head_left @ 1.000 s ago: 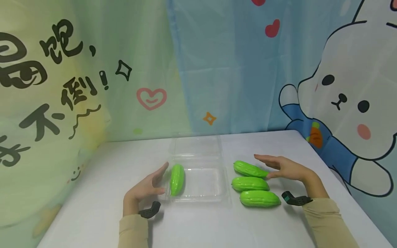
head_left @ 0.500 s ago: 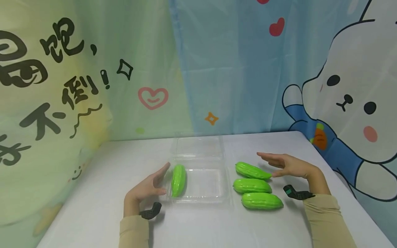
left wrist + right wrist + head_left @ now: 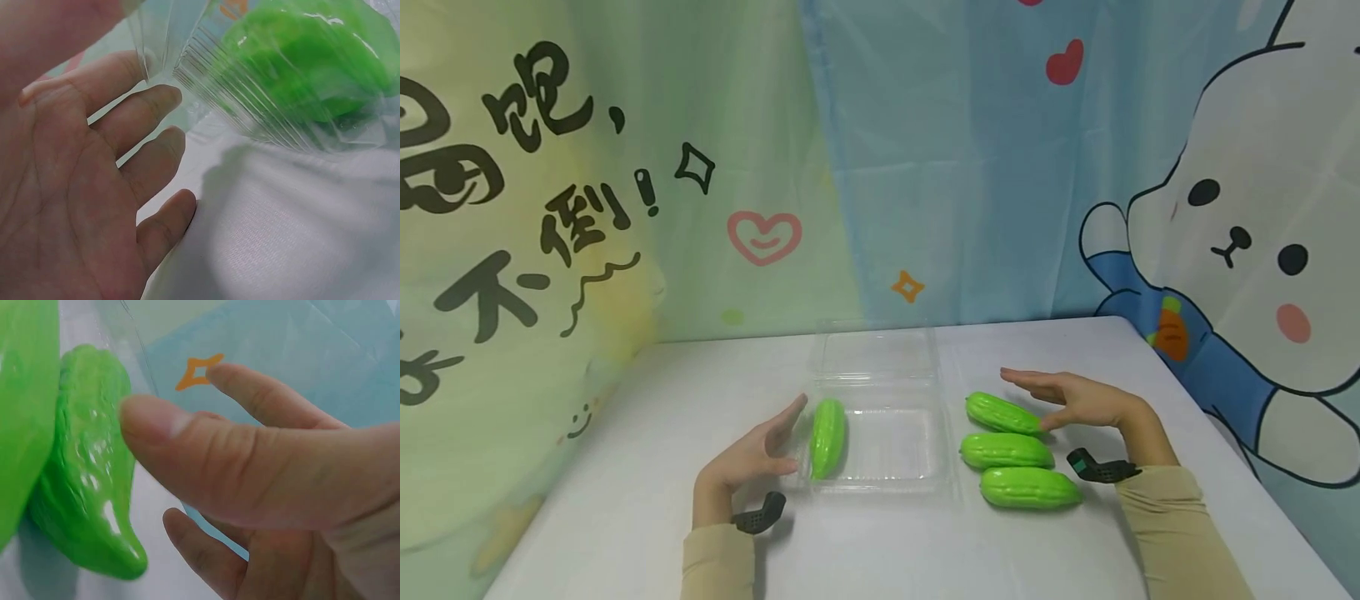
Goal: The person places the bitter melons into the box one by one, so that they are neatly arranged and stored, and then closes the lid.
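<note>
A clear plastic clamshell box [image 3: 895, 446] lies with its lid [image 3: 874, 354] folded back. One bright green bitter melon [image 3: 827, 439] lies inside along the box's left side. My left hand [image 3: 752, 454] is beside the left wall, fingers and thumb spread; the left wrist view shows its fingertips close to the ribbed plastic wall [image 3: 237, 94]. To the right of the box lie three more bitter melons, the farthest one [image 3: 1002, 412] angled, with two others [image 3: 1006, 450] [image 3: 1030, 487] nearer. My right hand [image 3: 1090, 400] hovers over the farthest melon's pointed end, holding nothing, thumb near its tip.
A white-covered table [image 3: 880, 550] carries everything. Behind it hangs a printed curtain [image 3: 925, 167] with a rabbit figure [image 3: 1247, 242] at the right. Both wrists wear small black devices, the left one [image 3: 762, 512] close over the tabletop.
My right hand drew slightly right, away from the farthest melon, then came back left over its tip. The left hand stays by the box. The head view shifts slightly.
</note>
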The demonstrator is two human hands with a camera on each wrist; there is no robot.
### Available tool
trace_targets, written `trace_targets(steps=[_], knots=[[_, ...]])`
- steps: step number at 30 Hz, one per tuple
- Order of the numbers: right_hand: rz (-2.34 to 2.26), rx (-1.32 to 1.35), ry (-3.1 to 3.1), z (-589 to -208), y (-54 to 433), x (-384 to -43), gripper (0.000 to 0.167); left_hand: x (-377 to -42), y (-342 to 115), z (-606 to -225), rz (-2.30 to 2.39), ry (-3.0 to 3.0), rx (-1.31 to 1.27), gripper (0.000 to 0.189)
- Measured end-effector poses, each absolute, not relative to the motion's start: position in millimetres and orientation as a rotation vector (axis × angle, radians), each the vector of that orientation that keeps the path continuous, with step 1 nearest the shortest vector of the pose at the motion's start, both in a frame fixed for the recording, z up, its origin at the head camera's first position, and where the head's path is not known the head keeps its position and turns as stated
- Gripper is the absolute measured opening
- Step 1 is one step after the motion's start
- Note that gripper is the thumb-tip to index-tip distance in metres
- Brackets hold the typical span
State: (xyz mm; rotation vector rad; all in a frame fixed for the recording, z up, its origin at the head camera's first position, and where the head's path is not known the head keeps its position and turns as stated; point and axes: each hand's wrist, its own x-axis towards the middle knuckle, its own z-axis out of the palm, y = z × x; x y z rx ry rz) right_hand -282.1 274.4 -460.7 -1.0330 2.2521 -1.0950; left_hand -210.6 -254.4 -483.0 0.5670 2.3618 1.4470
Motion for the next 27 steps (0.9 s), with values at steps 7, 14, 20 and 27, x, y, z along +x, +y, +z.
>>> trace_targets(steps=[7,14,20,27], knots=[[-1.035,-0.999,2.258,-459,262,-279,0.077,-211,-255,-484,1.446,2.361,0.532,0.102],[-1.011,-0.995,2.237,-463,256,-278,0.077,-211,-255,-486,1.422,2.380,0.514,0.104],[-0.997,-0.977,2.219,-468,253,-282,0.076,-212,-255,-484,1.406,2.378,0.560,0.105],[-0.945,-0.946,2.255,-469,250,-284,0.073,-211,-255,-481,1.411,2.382,0.567,0.105]])
